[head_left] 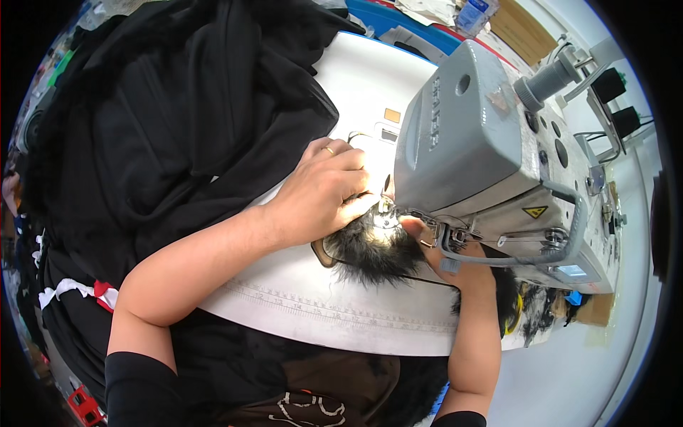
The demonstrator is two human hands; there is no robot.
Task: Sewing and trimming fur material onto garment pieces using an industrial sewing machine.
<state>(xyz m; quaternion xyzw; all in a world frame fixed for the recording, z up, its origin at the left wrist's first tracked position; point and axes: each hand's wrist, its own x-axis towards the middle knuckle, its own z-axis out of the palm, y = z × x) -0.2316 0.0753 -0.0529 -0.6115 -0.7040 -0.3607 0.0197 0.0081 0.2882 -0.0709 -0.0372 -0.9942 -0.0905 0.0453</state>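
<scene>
- Fur [373, 252], black and fluffy, lies on the white tabletop [327, 302] at the grey sewing machine [455, 142].
- Left hand [324, 185] has bent fingers, thumb by the fur's upper edge; whether it pinches, I can't tell.
- Right hand [431, 255], partly hidden by the machine, reaches the fur; its grip escapes me.
- Black cloth [199, 107] heaps leftward.

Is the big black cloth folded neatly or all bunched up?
Bunched up: the black cloth lies in a loose heap, with uneven creases running different ways, left of the grey sewing machine.
</scene>
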